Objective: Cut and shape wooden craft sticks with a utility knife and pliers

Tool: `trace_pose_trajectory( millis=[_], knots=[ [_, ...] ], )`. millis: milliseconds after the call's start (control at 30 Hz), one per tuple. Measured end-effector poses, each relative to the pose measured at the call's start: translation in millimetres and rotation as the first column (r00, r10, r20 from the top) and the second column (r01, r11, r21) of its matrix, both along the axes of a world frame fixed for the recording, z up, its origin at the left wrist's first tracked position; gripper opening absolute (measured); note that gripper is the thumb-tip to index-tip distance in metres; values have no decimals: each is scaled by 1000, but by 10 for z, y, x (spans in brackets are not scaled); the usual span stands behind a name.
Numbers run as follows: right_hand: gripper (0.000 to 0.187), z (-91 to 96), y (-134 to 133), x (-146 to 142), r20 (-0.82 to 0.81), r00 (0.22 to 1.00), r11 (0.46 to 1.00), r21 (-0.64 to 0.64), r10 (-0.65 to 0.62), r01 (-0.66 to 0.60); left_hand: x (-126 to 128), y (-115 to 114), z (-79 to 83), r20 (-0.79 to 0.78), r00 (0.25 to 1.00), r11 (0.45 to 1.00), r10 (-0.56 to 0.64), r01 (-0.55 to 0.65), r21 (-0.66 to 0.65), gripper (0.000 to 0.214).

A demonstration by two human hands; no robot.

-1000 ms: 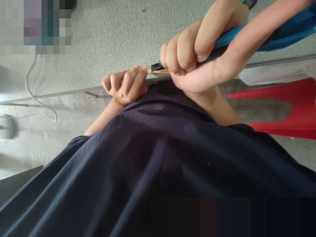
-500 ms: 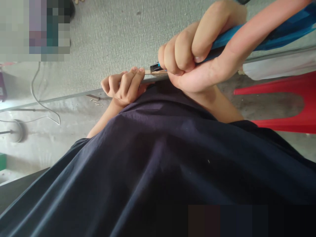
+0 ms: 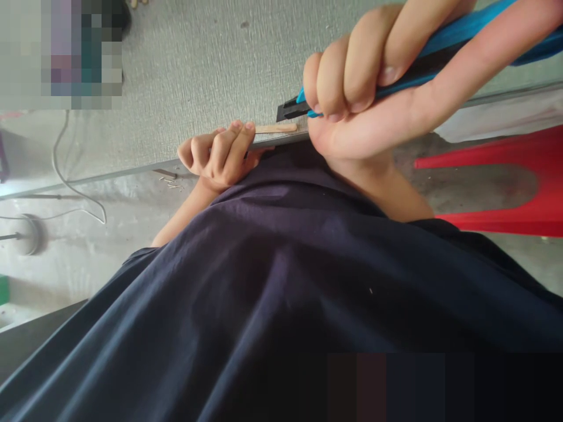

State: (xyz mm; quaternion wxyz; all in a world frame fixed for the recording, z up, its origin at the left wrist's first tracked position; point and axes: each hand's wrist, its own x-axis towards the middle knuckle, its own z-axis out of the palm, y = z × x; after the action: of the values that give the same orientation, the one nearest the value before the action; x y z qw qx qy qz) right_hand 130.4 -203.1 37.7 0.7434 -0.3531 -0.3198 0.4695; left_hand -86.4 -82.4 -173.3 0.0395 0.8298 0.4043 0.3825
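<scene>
My right hand (image 3: 369, 88) is wrapped round a blue utility knife (image 3: 444, 41) whose black tip (image 3: 288, 109) hangs just above a thin wooden stick (image 3: 276, 128). The stick lies along the near edge of a grey textured table (image 3: 197, 64). My left hand (image 3: 217, 155) is curled at that edge and pinches the stick's left end between fingers and thumb. My dark shirt (image 3: 285, 293) fills the lower half of the view and hides everything under it.
A red plastic stool (image 3: 505, 181) stands on the concrete floor at the right. A white cable (image 3: 74, 176) trails down from the table at the left to a round base (image 3: 26, 234). Small shavings (image 3: 171, 181) lie on the floor below the table edge.
My right hand has lifted the knife up and slightly right, off the stick. More of the stick now shows. My left hand has kept its place.
</scene>
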Motion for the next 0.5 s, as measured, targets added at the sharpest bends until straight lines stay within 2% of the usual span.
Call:
trace_pose_trajectory(
  millis=[33,100,167,267,400,500],
  knots=[
    [84,9,-4,-17,61,994,992,94,-86,80,0,-9,5,10,1000,1000,-7,7,10,77],
    [90,15,-12,-54,102,984,976,174,-149,130,14,-37,38,3,1000,1000,-28,28,1,76],
    [94,-13,-17,-77,140,979,972,207,-145,115,48,-71,99,-24,997,997,-67,66,-45,73],
    [90,-107,-11,-75,177,970,958,261,-166,116,118,-119,218,-28,995,992,-98,96,-80,70],
    [93,-177,16,-79,181,970,955,274,-164,110,177,-157,320,8,998,997,-61,61,54,68],
    [92,-144,30,-118,181,973,957,274,-145,92,170,-153,276,35,998,997,-51,49,63,61]
  ],
)
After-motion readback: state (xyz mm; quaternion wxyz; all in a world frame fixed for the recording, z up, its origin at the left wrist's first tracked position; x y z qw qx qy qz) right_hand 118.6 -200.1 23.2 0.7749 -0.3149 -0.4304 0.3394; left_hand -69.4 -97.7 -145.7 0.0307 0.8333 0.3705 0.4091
